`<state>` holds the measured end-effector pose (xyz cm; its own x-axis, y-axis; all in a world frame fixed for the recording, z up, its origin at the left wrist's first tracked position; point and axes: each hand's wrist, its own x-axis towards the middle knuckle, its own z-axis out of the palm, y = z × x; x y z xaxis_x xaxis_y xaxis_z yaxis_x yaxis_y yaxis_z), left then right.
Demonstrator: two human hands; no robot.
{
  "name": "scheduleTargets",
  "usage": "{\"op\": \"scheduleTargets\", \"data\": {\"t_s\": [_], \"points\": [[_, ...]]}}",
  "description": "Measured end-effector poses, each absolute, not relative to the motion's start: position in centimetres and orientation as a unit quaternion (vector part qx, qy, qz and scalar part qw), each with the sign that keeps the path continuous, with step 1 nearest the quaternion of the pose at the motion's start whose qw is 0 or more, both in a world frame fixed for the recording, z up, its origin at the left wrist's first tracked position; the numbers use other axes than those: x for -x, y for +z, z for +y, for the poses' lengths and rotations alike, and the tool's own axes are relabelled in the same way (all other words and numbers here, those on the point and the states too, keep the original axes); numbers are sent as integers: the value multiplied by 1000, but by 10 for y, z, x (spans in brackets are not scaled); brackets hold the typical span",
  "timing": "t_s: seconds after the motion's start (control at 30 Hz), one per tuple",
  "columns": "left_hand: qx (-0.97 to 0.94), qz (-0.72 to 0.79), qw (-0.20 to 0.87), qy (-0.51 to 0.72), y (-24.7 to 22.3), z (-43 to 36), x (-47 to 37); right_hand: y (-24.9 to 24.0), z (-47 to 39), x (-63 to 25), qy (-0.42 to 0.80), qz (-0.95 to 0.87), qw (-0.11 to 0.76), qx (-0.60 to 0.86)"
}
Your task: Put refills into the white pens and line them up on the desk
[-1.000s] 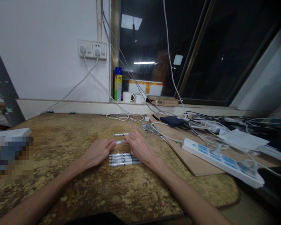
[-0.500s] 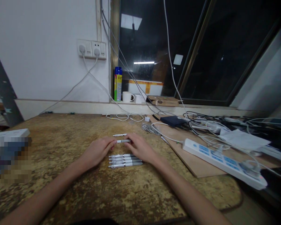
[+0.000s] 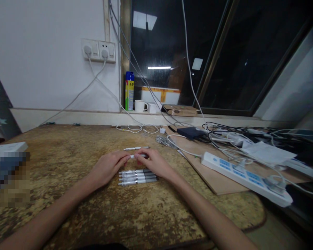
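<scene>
Between my two hands, a white and grey pen [image 3: 133,156] is held level just above the worn table. My left hand [image 3: 111,164] pinches its left end between thumb and fingers. My right hand [image 3: 154,161] is closed on its right part, covering much of the grey grip. Just beyond my fingers lies another pen [image 3: 131,148], flat on the table and partly behind the right hand. Nearer to me rests a row of several similar pens [image 3: 138,179], side by side, their right ends close to my right wrist.
To the right, a white power strip [image 3: 245,177] lies on a brown board [image 3: 221,185] among tangled cables [image 3: 224,137]. A white box [image 3: 9,147] stands at the left. Along the back sill are a spray can [image 3: 129,91] and a mug [image 3: 141,106].
My right hand has slid left along the pen, its fingertips closer to my left hand. More of the far pen now shows. The whole view has shifted slightly.
</scene>
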<state>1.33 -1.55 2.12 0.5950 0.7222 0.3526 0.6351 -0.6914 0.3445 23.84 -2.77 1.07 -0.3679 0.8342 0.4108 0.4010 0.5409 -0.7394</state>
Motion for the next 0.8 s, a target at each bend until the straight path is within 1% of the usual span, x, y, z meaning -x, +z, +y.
{"op": "scheduleTargets", "data": {"t_s": [0.07,0.2,0.4,0.57,0.73,0.8], "points": [[-888,379,91,243,20,-16,-14,12,-28,-239,264,-787,398,390],[-885,378,104,251,20,-16,-15,11,-26,-240,236,-789,430,371],[-882,382,108,252,21,-17,-14,6,-24,-241,277,-776,406,395],[-882,379,120,252,18,-16,-14,6,-22,-241,236,-780,442,376],[-883,380,112,253,18,-16,-14,6,-21,-242,297,-770,413,386],[-882,382,112,253,19,-16,-14,5,-21,-242,291,-769,427,376]]}}
